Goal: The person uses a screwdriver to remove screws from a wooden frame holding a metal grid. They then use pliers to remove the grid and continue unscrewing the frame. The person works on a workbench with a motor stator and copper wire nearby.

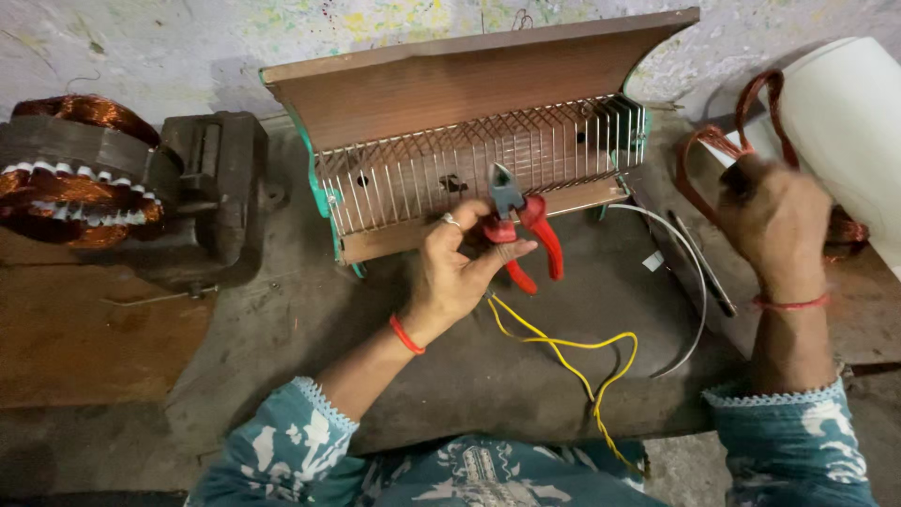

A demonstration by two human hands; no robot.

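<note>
Nearest to us, at the front edge of the counter (282,329), a yellow wire (572,349) runs down from the left hand and hangs over the edge between our two patterned sleeves. Between the arms we see some open dark surface, with a thin curved metal strip (699,291) lying on it toward the right.

Our left hand (450,268) holds the red-handled pliers (521,225). Its fingers are closed around one handle, and the thumb rests across it; the other handle stands free to the right. The jaws of the pliers point away from us and are at the wire grill of the heater (469,141), a small open box with green ends and a brown lid tilted up.

Our right hand (774,221) is lifted at the right side of the counter, well apart from the pliers. Its fingers pinch a loop of copper-coloured wire (751,103), just beside a white cylinder (845,113).

On the left, a dark bench vise (221,192) and a motor stator with copper windings (70,169) take the room, so little free space is left there. Behind everything is a rough wall (188,38), pale and stained.
</note>
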